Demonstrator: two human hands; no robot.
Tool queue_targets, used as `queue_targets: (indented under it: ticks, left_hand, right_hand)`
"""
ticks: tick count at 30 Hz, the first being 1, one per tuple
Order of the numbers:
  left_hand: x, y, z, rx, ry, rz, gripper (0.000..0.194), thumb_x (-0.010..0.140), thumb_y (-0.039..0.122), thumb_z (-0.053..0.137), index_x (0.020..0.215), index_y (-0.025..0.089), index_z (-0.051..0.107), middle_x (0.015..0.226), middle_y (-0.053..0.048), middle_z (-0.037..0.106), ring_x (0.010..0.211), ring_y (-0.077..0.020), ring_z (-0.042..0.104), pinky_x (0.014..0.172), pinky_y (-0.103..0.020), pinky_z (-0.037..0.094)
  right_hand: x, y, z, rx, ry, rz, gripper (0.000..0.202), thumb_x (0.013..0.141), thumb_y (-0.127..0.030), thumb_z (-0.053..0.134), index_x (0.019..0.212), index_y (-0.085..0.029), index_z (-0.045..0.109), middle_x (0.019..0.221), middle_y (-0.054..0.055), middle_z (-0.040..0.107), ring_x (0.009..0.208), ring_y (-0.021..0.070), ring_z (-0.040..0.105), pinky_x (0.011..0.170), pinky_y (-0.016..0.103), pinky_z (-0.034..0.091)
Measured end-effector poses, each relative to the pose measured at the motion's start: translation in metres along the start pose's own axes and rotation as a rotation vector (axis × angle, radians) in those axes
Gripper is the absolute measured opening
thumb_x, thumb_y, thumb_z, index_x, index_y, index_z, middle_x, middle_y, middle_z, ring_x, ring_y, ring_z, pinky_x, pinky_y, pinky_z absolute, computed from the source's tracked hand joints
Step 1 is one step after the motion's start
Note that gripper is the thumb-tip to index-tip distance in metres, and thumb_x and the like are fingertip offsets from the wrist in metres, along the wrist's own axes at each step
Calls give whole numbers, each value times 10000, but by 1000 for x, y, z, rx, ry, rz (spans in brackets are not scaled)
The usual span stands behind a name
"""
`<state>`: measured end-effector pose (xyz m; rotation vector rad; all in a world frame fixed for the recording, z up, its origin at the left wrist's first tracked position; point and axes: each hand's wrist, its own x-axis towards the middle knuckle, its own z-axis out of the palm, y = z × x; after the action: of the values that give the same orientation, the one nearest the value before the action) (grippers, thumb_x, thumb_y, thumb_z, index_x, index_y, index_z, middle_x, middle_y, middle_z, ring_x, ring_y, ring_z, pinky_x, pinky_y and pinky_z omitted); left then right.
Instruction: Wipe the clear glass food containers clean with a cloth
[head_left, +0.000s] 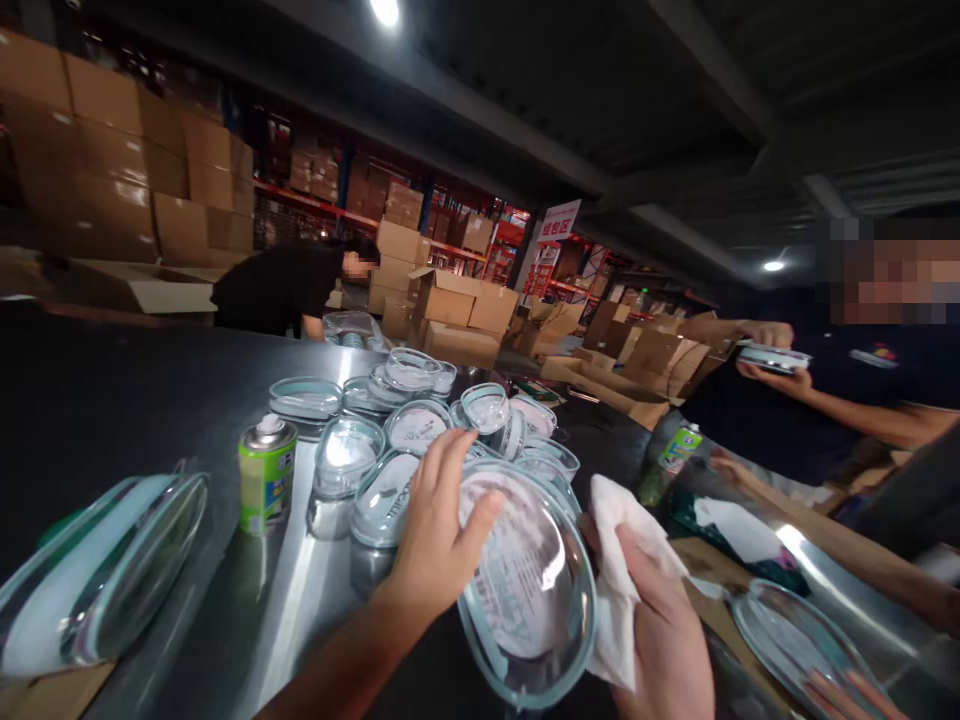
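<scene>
My left hand [439,535] has its fingers stretched out and its thumb apart, over the left rim of an oval glass dish [525,590]. The dish is tilted up towards me, and a printed paper label shows through it. Bunched in my right hand [667,620] is a white cloth or tissue [619,560], at the dish's right rim. Whether the right fingers also grip the rim is hidden. Just beyond my left hand, several glass containers with pale blue-green rims [386,495] stand in a heap.
A green spray can [268,475] stands left of the heap, near stacked large glass dishes [112,575]. Another spray can [675,460] stands at right. Co-workers' hands hold a container [772,358] and touch a large dish [802,640]. Cardboard boxes [457,310] stand behind the metal table [202,610].
</scene>
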<state>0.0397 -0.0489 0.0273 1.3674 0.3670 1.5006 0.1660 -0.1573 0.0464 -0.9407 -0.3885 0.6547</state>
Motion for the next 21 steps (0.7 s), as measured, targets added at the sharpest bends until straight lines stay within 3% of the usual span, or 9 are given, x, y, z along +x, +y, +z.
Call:
queue_targets:
  ticks: [4,8,10,13,16,18,21]
  left_hand:
    - [-24,9,13,103,-222,-123,969,543,210,857,1408,312,434,1578,-44,211,1449,-375,100,1174,-484,48]
    - [-42,6,26,116,-186,-195,1183,423,164,888,1458,305,333,1602,-37,79,1445,-413,30,1161,-535,46]
    - [-46,0,29,66,-192,-259,1234,396,155,891,1467,315,301,1604,-36,51,1443,-414,59,1162,-525,89]
    - [-47,-10,31,-39,-246,-339,1269,386,188,902,1481,284,268,1604,-76,32,1448,-394,68,1163,-520,72]
    - [-42,-13,30,-66,-188,-314,1195,397,162,890,1457,259,345,1583,-110,165,1444,-386,116,1163,-523,55]
    - [-34,-10,24,-51,-169,-254,1130,421,118,861,1435,284,391,1551,-101,276,1426,-393,183,1160,-528,103]
    - [-17,-3,7,85,-359,-148,1100,474,144,839,1447,323,358,1554,-68,273,1415,-397,215,1154,-532,157]
  right_hand:
    - [-8,6,3,18,132,-194,295,654,-356,793,899,-223,697,814,1,719,687,193,679,648,298,578]
    - [-9,17,-10,-56,263,-372,156,763,-361,717,878,-256,701,818,-22,716,689,157,667,615,239,567]
    - [-9,21,-22,-164,210,-486,126,842,-376,629,892,-275,685,848,-4,708,741,183,673,660,287,576]
    - [-7,23,-35,-307,-37,-565,186,913,-379,476,899,-294,641,831,16,663,743,214,661,687,363,568]
    - [-4,18,-38,-368,-235,-572,254,939,-370,340,913,-302,583,740,10,565,691,217,628,724,413,548]
    - [-3,13,-36,-364,-241,-605,252,933,-363,317,931,-295,560,727,10,505,684,209,601,766,423,539]
    - [-3,3,-36,-216,-216,-534,228,915,-356,388,956,-274,596,848,27,525,762,191,588,836,426,536]
